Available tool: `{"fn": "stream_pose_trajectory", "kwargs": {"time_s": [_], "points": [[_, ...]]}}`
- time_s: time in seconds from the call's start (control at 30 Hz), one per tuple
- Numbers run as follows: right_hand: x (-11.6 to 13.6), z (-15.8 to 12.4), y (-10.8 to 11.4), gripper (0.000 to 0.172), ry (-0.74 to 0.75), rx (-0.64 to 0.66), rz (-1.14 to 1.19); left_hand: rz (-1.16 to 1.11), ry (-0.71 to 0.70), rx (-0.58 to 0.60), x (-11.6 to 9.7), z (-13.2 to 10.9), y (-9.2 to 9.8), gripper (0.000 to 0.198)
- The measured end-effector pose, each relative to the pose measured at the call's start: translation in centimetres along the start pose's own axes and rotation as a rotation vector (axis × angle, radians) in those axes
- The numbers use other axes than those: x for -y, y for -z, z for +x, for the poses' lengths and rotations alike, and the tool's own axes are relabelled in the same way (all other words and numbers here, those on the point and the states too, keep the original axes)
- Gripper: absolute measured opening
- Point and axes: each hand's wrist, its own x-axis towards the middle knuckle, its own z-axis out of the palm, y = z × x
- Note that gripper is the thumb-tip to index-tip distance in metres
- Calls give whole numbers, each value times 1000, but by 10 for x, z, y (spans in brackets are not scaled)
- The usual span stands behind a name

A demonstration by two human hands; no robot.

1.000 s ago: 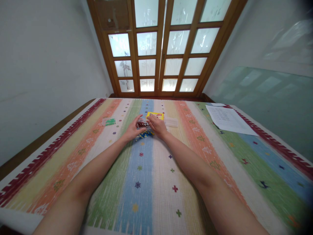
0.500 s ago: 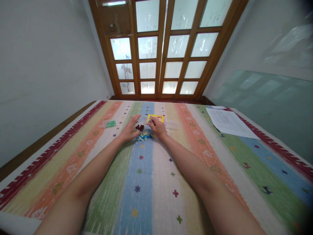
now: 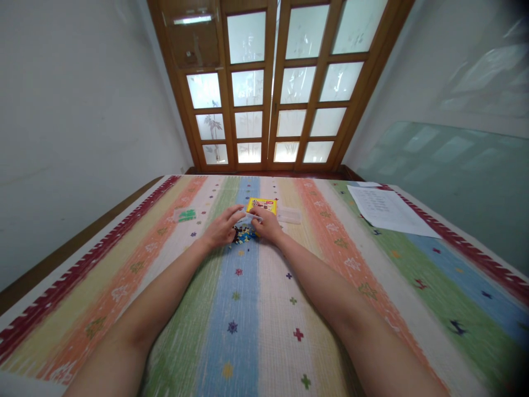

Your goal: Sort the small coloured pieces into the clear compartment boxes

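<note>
A clear plastic container point(image 3: 252, 215) is tilted between my two hands, its edge showing as a pale line. My left hand point(image 3: 221, 227) has its fingers curled on the container's left side. From the right, my right hand point(image 3: 268, 224) pinches the other side. Directly below lies a pile of small blue, yellow and dark pieces point(image 3: 245, 234) on the cloth, with a few strays around it. Just behind my right hand sits a yellow box point(image 3: 263, 205) with a printed picture. My fingers hide part of the container and the pile's edges.
A striped cloth point(image 3: 239, 342) covers the table. To the left stands a clear container with green pieces point(image 3: 185, 215). Right of the yellow box is another clear container point(image 3: 290, 215). Printed paper sheets point(image 3: 388, 211) lie at the right, and wooden glazed doors point(image 3: 270, 82) stand beyond.
The container between my hands has tipped over, and the dark pieces that were in it now lie on the blue and yellow pile. The view has shifted slightly.
</note>
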Motion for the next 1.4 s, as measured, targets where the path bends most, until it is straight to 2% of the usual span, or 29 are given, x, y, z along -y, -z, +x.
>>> {"fn": "stream_pose_trajectory", "kwargs": {"time_s": [0.17, 0.33, 0.5, 0.6, 0.77, 0.9, 1.0, 1.1, 1.2, 1.3, 1.4], "points": [[1, 0, -1, 20, -27, -19, 8, 17, -8, -25, 1, -2, -1, 84], [2, 4, -1, 22, -60, -159, 12, -100, 118, -164, 9, -1, -6, 90], [9, 5, 2, 30, 34, -178, 62, -240, 212, -169, 24, -3, -8, 93], [11, 3, 4, 38, 94, -128, 46, -214, 271, -200, 29, -4, -4, 83], [13, 1, 3, 55, 176, 93, -41, -244, 420, -316, 36, -5, -1, 42], [14, 2, 0, 61, 199, 106, -91, -346, 477, -427, 41, -2, -8, 38], [14, 3, -3, 65, 231, 98, -125, -562, 514, -481, 39, 1, -14, 43], [16, 3, -5, 61, 252, 48, -202, -857, 592, -480, 33, 5, -18, 51], [19, 4, -4, 50, 256, -19, -312, -1037, 647, -455, 27, 6, -19, 56], [19, 5, -1, 44, 275, -43, -371, -1100, 666, -393, 27, 6, -19, 59], [20, 5, 2, 40, 291, -29, -381, -1062, 664, -343, 31, 4, -18, 61]]}}
